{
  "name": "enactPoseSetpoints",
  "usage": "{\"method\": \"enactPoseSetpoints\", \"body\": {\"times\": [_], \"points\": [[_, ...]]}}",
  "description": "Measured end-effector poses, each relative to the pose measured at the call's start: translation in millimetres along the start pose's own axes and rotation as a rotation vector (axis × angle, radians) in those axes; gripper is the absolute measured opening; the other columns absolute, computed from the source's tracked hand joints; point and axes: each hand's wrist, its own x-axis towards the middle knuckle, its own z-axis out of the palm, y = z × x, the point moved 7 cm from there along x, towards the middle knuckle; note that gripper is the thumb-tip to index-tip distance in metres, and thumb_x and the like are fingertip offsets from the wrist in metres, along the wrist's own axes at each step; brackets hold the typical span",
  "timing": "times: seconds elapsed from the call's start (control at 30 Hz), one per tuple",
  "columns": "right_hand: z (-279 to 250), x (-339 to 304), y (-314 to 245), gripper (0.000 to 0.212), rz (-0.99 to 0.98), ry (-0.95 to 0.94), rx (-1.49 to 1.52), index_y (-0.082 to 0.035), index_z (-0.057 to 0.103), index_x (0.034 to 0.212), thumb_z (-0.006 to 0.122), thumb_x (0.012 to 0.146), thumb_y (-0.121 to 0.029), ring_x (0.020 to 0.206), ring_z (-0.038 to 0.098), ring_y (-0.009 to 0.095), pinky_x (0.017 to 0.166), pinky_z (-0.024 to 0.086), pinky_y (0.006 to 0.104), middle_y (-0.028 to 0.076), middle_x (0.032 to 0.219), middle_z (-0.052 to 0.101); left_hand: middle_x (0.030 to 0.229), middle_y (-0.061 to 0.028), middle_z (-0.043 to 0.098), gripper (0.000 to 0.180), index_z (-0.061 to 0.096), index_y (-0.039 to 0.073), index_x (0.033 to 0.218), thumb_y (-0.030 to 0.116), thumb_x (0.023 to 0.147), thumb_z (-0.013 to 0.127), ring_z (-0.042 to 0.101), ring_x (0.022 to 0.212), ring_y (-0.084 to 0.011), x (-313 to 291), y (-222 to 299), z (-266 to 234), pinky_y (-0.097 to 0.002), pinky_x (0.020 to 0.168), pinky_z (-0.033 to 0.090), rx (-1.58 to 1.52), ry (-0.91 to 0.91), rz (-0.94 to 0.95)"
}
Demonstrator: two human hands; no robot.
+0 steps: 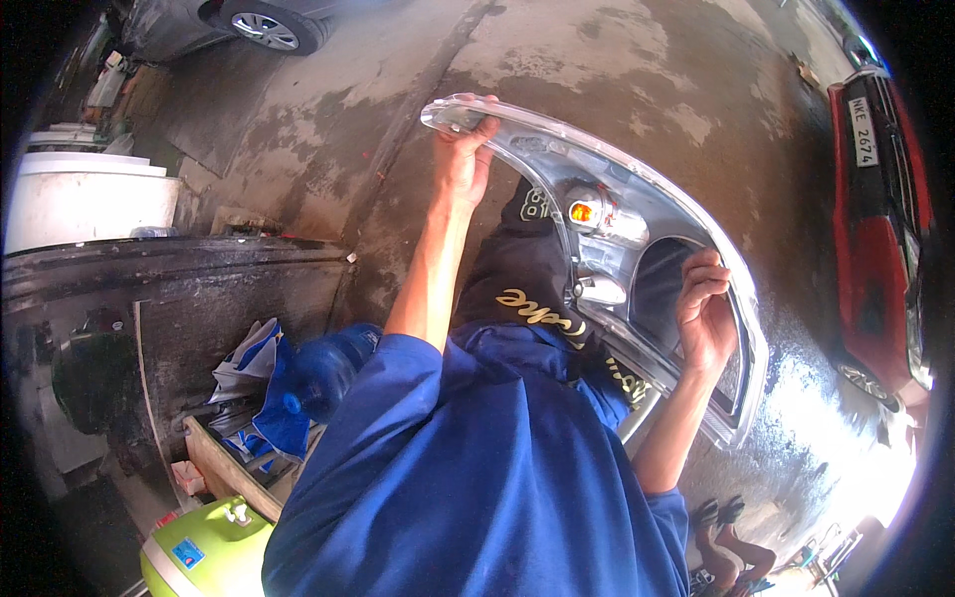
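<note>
Both my hands hold up a car headlight bezel, a long curved piece with silver, chrome-like inner surfaces and a clear-looking rim. My left hand pinches its narrow far-left tip, thumb on top. At the wider right end, my right hand grips the edge beside a large dark opening, fingers curled over. An orange bulb or reflector shows in the middle, with a small silver cylindrical part nearer to me. The piece is tilted above my lap.
A silver car wheel stands at the far left, a red car at the right. To my left are a black panel, a white round container, a large blue water bottle, a wooden box and a lime-green cooler.
</note>
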Motion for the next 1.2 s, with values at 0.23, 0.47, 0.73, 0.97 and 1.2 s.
{"method": "enactPoseSetpoints", "body": {"times": [0.23,0.47,0.73,0.97,1.2], "points": [[0,5,-6,0.035,0.019,-0.017,-0.009,0.013,0.056,0.13,0.063,0.1,-0.002,0.1,0.068,0.029,0.088,0.063,0.0376,0.024,0.121,0.056,0.122,-0.0135,0.074,0.048,0.066,0.009,0.126,-0.008,0.084,0.081,0.069,0.116,-0.0227,3,3,3,-0.039,0.101,0.058,0.01,-0.007,0.0],[1,14,-2,0.039,-0.029,-0.015,-0.105,0.02,0.053,0.129,0.065,0.099,-0.002,0.101,0.069,0.028,0.089,0.064,0.0361,0.024,0.12,0.057,0.123,-0.0147,0.074,0.051,0.064,0.006,0.128,-0.008,0.083,0.082,0.069,0.117,-0.0241,3,7,-3,-0.0401,0.102,0.057,0.056,0.015,0.009],[-39,9,50,0.046,0.161,0.219,-0.393,0.015,0.063,0.121,0.044,0.106,-0.025,0.091,0.073,0.031,0.083,0.064,0.0417,0.024,0.105,0.073,0.122,-0.0139,0.074,0.048,0.067,0.008,0.125,-0.007,0.083,0.082,0.069,0.116,-0.0245,0,10,8,-0.0398,0.102,0.057,0.055,-0.012,0.029],[100,20,54,0.029,-1.332,-0.033,-2.751,-0.002,0.07,0.117,0.073,0.093,-0.018,0.079,0.071,0.035,0.08,0.059,0.0428,0.015,0.091,0.071,0.123,-0.0184,0.073,0.051,0.063,0.001,0.13,-0.01,0.083,0.082,0.069,0.117,-0.0237,-2,40,63,-0.0354,0.103,0.055,0.22,-0.001,0.118],[103,80,-2,0.039,-0.606,0.092,-3.085,-0.002,0.073,0.125,0.076,0.093,-0.023,0.107,0.073,0.038,0.097,0.055,0.0448,0.021,0.113,0.076,0.119,-0.0192,0.074,0.047,0.063,-0.002,0.128,-0.012,0.085,0.079,0.071,0.11,-0.0227,-6,47,103,-0.0351,0.1,0.057,0.363,-0.021,0.19]]}}
